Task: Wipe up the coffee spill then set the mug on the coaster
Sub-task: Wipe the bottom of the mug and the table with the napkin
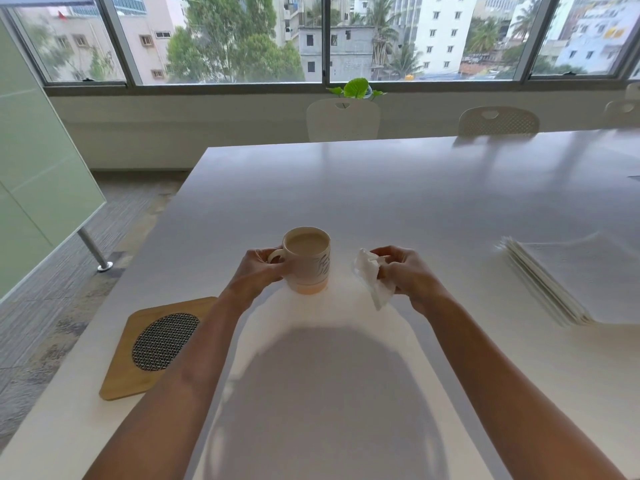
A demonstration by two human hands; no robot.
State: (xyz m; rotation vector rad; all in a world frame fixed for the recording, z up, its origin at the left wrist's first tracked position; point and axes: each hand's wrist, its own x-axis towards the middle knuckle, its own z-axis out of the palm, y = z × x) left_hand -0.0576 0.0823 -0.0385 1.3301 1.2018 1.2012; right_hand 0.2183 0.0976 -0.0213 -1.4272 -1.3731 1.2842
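Observation:
A cream mug (309, 261) full of milky coffee stands upright on the white table (381, 188). My left hand (258, 271) grips it at the handle and side. Just right of the mug, my right hand (405, 275) holds a crumpled white tissue (372, 278) slightly above the tabletop. A wooden coaster (152, 348) with a round woven insert lies at the table's left edge, nearer to me than the mug. No spill is plainly visible on the table around the mug.
A stack of white paper napkins (575, 282) lies on the right of the table. Two white chairs (343, 119) stand at the far side. The table's left edge drops to carpet beside a glass partition (38, 188).

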